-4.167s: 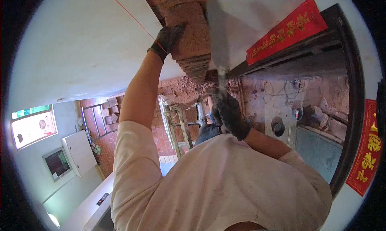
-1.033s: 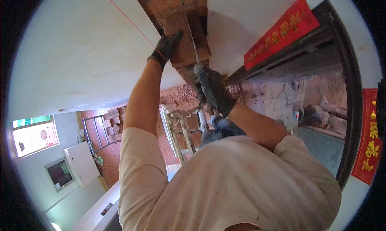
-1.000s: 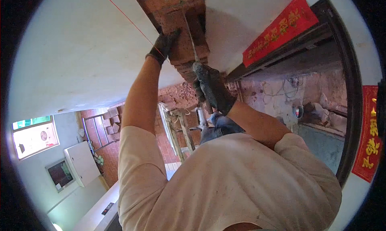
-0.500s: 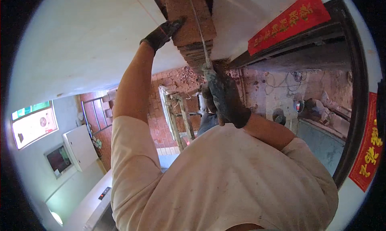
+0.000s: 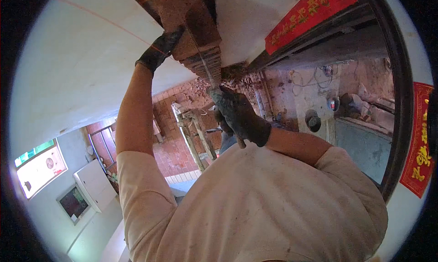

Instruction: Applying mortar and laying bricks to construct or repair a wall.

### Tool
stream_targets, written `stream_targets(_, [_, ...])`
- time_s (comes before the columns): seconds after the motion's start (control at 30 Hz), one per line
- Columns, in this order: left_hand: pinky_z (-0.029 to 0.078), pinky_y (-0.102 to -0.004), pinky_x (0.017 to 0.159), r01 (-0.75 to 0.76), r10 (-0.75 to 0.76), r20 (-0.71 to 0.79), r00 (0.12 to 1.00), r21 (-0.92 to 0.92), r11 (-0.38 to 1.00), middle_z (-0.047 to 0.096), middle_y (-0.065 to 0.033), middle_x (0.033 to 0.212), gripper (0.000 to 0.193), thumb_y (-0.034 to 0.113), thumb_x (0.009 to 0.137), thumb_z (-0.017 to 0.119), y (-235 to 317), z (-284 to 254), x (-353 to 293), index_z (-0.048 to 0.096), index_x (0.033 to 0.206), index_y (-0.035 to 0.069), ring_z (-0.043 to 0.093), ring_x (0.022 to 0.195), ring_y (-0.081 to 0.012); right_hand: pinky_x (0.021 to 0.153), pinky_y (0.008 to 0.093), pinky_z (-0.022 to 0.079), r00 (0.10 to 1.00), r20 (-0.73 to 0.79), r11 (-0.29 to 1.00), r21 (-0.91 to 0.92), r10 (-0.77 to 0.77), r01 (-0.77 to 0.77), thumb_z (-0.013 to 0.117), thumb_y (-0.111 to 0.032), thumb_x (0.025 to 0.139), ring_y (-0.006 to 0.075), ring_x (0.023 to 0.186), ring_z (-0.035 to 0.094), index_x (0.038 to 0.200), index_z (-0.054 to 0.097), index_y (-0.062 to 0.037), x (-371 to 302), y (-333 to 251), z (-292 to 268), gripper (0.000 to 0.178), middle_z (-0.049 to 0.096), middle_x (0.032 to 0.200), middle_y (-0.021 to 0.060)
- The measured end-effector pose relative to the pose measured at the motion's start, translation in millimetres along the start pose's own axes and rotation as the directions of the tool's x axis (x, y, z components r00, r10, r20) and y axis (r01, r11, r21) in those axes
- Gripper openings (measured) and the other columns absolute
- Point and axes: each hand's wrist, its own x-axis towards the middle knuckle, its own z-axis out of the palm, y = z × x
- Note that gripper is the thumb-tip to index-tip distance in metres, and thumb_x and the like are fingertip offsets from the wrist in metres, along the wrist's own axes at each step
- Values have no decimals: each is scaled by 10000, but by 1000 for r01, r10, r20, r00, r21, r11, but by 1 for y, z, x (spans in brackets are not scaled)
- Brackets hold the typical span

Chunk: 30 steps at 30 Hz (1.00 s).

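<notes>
My left hand (image 5: 160, 51), in a dark glove, reaches up and grips the edge of a red brick (image 5: 189, 15) at the end of a rough brick wall (image 5: 205, 52). My right hand (image 5: 239, 117), also gloved, is closed around the handle of a trowel. The thin blade of the trowel (image 5: 204, 65) runs up along the brick face toward my left hand. My white shirt (image 5: 255, 207) fills the lower part of the view.
A white plastered wall (image 5: 77, 65) lies left of the bricks. A dark door frame (image 5: 397, 125) with red banners (image 5: 310, 11) opens onto a rubble-strewn room. A wooden trestle (image 5: 196, 134), a white cabinet (image 5: 93, 184) and a window (image 5: 39, 168) are further off.
A second ago my right hand held the trowel up against the bricks; it has since dropped lower and away from them. My left hand stays on the brick.
</notes>
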Motion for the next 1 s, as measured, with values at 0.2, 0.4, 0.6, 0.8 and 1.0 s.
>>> stream_targets(0.2, [390, -252, 899, -94, 90, -40, 995, -121, 988, 502, -38, 1239, 436, 313, 908, 461, -7, -1, -2, 436, 1304, 130, 480, 1090, -122, 371, 220, 349, 994, 6, 994, -4, -109, 109, 480, -327, 912, 64, 428, 425, 1280, 410, -133, -12, -7, 7, 423, 485, 584, -11])
stream_targets(0.4, [395, -274, 905, -553, 596, 57, 801, 451, 701, 492, -27, 1262, 432, 291, 921, 454, -16, -4, 7, 427, 1308, 101, 468, 1107, -120, 431, 207, 420, 998, -4, 998, -18, -62, 62, 494, -271, 904, 91, 547, 522, 1051, 508, -128, -5, -8, 2, 206, 512, 686, 0])
stream_targets(0.6, [396, -305, 923, -198, 195, -60, 979, -50, 979, 519, -42, 1231, 450, 331, 922, 449, -2, 4, -4, 439, 1297, 82, 481, 1108, -137, 430, 221, 445, 993, -87, 992, -93, 75, -84, 520, -278, 887, 96, 519, 530, 1103, 500, -109, -1, -7, -13, 276, 562, 718, -6])
stream_targets(0.8, [429, -345, 886, -199, 144, -207, 968, -277, 940, 535, -71, 1167, 541, 396, 887, 498, -25, 13, 1, 406, 1308, 69, 503, 1070, -161, 541, 279, 446, 974, -2, 698, -698, -226, 161, 574, -156, 809, 120, 557, 485, 1059, 575, -70, -31, -26, -72, 264, 551, 675, 31])
stream_targets(1.0, [459, -311, 685, -344, -186, -737, 650, -503, 793, 578, -73, 887, 379, 419, 882, 480, -151, 82, -48, 577, 981, 67, 553, 787, -178, 653, 355, 483, 998, 18, 197, -980, -63, 30, 651, -152, 698, 240, 725, 621, 1096, 598, -69, -9, -79, -181, 411, 644, 873, 150])
